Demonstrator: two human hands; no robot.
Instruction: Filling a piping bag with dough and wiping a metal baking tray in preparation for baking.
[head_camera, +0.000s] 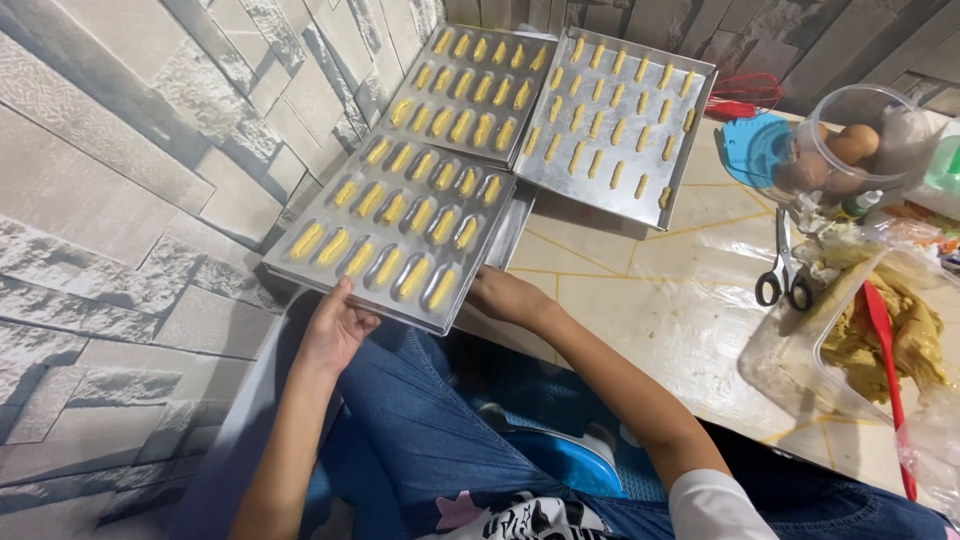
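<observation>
Both hands grasp a metal tray (300, 262) of piped yellow dough sticks: left hand (335, 325) at its 6 o'clock edge, right hand (505, 297) under its 4 o'clock corner. Two filled trays (690, 130) lie at 12 o'clock on the tabletop (650, 300).

Bright, even indoor light, soft shadows, sharp focus, wide-angle bending at edges.

I see a grey stone-block wall (120, 200) on left & far side; beige floor (660, 300) w/ yellow lines right, evenly lit.
</observation>
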